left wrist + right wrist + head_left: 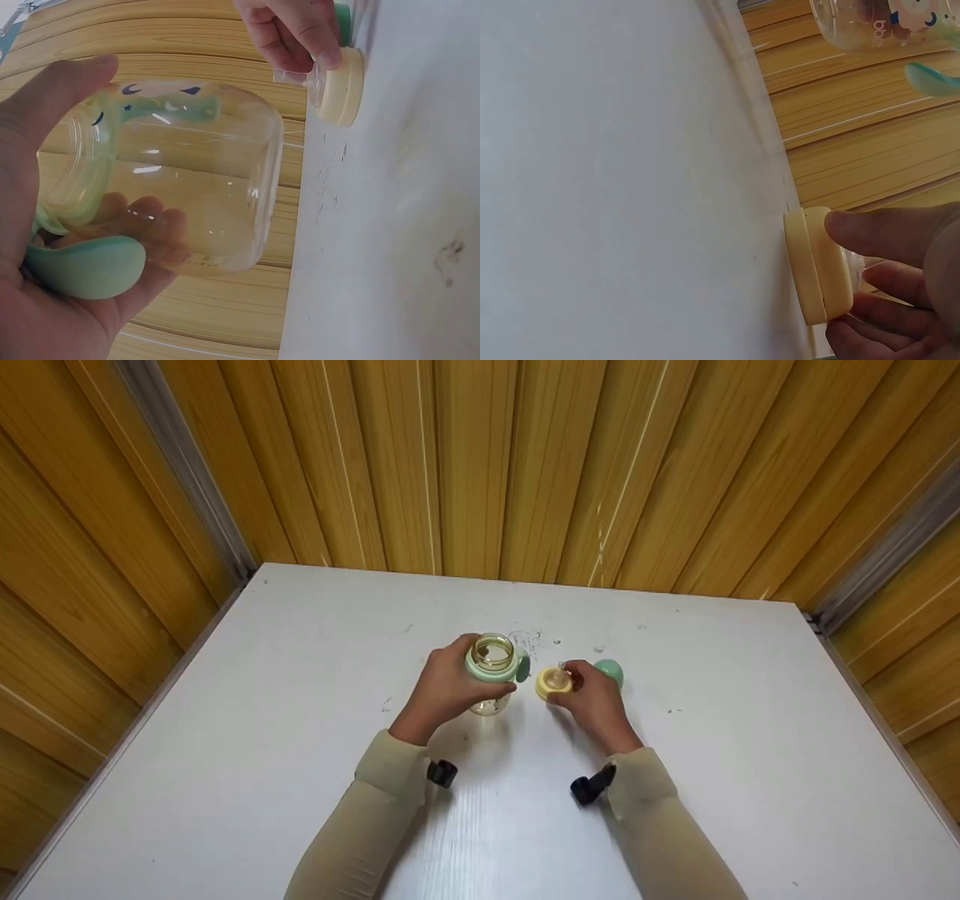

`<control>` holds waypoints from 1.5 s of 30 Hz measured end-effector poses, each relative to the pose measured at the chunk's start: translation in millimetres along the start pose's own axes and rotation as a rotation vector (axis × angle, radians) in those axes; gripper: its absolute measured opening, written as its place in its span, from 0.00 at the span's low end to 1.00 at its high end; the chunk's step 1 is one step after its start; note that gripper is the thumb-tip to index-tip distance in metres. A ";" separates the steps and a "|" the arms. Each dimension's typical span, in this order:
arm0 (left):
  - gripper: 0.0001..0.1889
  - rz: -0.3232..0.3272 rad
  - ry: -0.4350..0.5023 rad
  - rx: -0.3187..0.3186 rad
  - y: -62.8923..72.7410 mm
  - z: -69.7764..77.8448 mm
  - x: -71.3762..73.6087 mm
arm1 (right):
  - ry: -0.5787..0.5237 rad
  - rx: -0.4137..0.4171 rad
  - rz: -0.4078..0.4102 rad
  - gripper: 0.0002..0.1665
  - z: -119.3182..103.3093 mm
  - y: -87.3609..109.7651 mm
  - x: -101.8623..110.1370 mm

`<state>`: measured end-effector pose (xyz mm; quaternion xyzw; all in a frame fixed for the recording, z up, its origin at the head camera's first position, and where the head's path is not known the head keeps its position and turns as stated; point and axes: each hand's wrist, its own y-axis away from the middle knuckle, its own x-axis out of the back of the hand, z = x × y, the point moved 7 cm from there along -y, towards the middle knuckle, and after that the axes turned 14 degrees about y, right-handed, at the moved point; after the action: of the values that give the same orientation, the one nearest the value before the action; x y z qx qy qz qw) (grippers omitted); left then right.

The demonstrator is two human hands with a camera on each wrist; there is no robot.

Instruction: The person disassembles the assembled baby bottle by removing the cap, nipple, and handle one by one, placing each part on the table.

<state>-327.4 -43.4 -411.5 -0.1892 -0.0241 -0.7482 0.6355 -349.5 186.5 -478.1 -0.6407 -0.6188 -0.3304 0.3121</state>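
Note:
My left hand (444,682) grips a clear, amber-tinted baby bottle (202,172) around its neck, where a green ring with handles (90,266) is fitted. The bottle stands upright with its mouth uncovered, and a gap shows between its base and the table in the left wrist view. To the right, my right hand (600,703) pinches a yellow bottle collar (817,266) with a clear teat (559,676) pointing up. The collar's flat underside is at the tabletop; whether it touches, I cannot tell. Behind the right hand is a rounded green cap (611,669), partly hidden.
Both hands work over a white table (247,750) with small dark marks. A yellow wood-patterned wall (480,472) rises behind its far edge, with more panels at both sides. A black strap piece (442,772) shows at each wrist.

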 end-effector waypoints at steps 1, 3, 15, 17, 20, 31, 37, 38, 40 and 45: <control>0.41 -0.003 0.001 0.004 0.1 0.3 0.0 | -0.001 -0.002 -0.001 0.35 -0.3 -0.2 0.2; 0.40 -0.011 -0.002 0.012 0.3 0.7 -0.1 | -0.002 -0.006 -0.001 0.36 -0.6 -0.6 1.2; 0.40 -0.069 0.005 0.006 0.6 5.0 -0.5 | -0.017 -0.005 -0.009 0.36 -2.0 -0.9 7.6; 0.40 -0.072 0.015 0.002 0.7 5.7 0.0 | -0.018 -0.003 -0.013 0.36 -2.1 -0.9 8.2; 0.39 -0.078 0.024 -0.008 0.7 6.3 0.6 | -0.027 -0.007 -0.017 0.36 -2.5 -0.5 9.7; 0.40 -0.108 0.031 -0.001 1.6 7.3 0.9 | -0.077 -0.006 -0.041 0.36 -9.9 2.3 20.1; 0.39 -0.103 0.046 0.005 1.0 5.3 2.3 | -0.101 -0.016 -0.070 0.36 -16.3 4.8 22.3; 0.39 -0.105 0.049 0.006 0.9 5.0 2.2 | -0.103 -0.020 -0.079 0.36 -17.1 5.5 22.3; 0.39 -0.108 0.050 0.011 0.9 4.8 1.9 | -0.106 -0.026 -0.094 0.36 -18.7 6.9 22.4; 0.40 -0.121 0.050 0.025 0.8 4.9 0.4 | -0.099 -0.013 -0.112 0.34 -22.2 9.9 23.8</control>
<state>-325.4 -42.5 -407.1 -0.1605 -0.0288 -0.7895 0.5916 -340.0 182.1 -445.8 -0.6228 -0.6661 -0.3193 0.2578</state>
